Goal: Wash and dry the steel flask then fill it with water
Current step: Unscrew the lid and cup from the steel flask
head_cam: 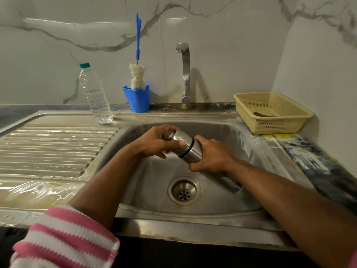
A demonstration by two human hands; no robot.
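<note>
Held slantwise over the sink basin point(228, 198) at frame centre: one steel flask point(188, 151), cap end up-left, base down-right toward the drain point(184, 192) — presumably so any spill lands in the basin. Left hand point(157, 145) curled round the cap end, thumb laid across the metal; right hand point(209, 158) wrapped round the body just below the black ring point(187, 149). Looks like a twist-off grip — one hand to brace, the other to turn — though cap still seated. No water running from the single tap point(185, 74) at upper centre, so washing apparently not begun.

Parked along the back ledge, within reach: one bottle brush point(137, 74) standing head-up in one blue cup point(138, 99), one plastic water bottle point(95, 93) at left, partly full, likely for the refill. One yellow basket point(274, 111) at right, something dark inside, unidentifiable. Two striped sleeves, one point(65, 238) at lower left, pushed up clear of wet.
</note>
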